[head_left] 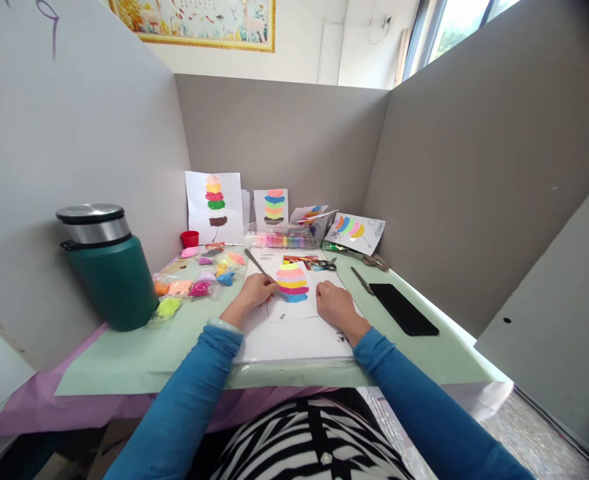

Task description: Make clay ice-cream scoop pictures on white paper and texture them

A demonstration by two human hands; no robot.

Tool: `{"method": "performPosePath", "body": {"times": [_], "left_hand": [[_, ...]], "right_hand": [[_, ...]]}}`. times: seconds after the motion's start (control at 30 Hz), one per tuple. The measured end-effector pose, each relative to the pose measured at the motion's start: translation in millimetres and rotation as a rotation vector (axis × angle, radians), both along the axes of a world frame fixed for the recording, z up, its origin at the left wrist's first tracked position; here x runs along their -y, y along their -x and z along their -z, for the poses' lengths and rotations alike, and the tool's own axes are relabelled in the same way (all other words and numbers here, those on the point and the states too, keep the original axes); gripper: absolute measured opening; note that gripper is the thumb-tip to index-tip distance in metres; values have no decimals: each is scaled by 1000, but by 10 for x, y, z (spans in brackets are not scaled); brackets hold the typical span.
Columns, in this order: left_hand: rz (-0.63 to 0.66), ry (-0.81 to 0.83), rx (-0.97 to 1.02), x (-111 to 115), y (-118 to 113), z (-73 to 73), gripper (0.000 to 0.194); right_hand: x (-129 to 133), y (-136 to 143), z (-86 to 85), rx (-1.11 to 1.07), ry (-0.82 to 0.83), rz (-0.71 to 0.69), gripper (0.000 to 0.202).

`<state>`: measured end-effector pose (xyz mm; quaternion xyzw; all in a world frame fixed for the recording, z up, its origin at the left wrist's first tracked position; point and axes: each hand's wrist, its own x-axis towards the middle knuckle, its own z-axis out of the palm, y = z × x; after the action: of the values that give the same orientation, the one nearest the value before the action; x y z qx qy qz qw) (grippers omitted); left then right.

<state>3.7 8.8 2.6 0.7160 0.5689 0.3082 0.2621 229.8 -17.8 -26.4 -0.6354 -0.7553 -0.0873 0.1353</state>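
Note:
My left hand (pixel 257 291) is closed around a metal fork (pixel 259 264). The fork's handle points up and away to the left, and its tines lie at the left edge of the striped clay picture (pixel 293 283). That picture has stacked bands of yellow, pink, orange, magenta and blue on a white sheet (pixel 294 340). On the sheet's right side rests my right hand (pixel 335 305), its fingers curled; whether anything is inside them is hidden. Just beyond the picture lie black-handled scissors (pixel 328 265) and a printed colourful card (pixel 294 259).
At left stand a green flask (pixel 111 280) and packets of coloured clay (pixel 201 287). Finished clay pictures (pixel 214 207) lean at the back behind a clear pack of clay colours (pixel 281 238). A black phone (pixel 403 309) and a knife-like tool (pixel 361 280) lie right. Grey partitions (pixel 284 133) enclose the table.

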Motion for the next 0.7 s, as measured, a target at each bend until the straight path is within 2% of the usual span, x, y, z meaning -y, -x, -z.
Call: {"method": "performPosePath", "body": {"times": [0.27,0.5,0.7], "left_hand": [[-143,-86,-134,-61,80,-19,18],[-3,-30,-37,-11,15,-2,20],[-101,-106,-161,-25,46,-43,18]], "right_hand": [[-9,-6,1,-1,-10,-1,20],[-6,3,-2,-2,10,7,21],[0,2,-4,-1,4,4,20]]}}
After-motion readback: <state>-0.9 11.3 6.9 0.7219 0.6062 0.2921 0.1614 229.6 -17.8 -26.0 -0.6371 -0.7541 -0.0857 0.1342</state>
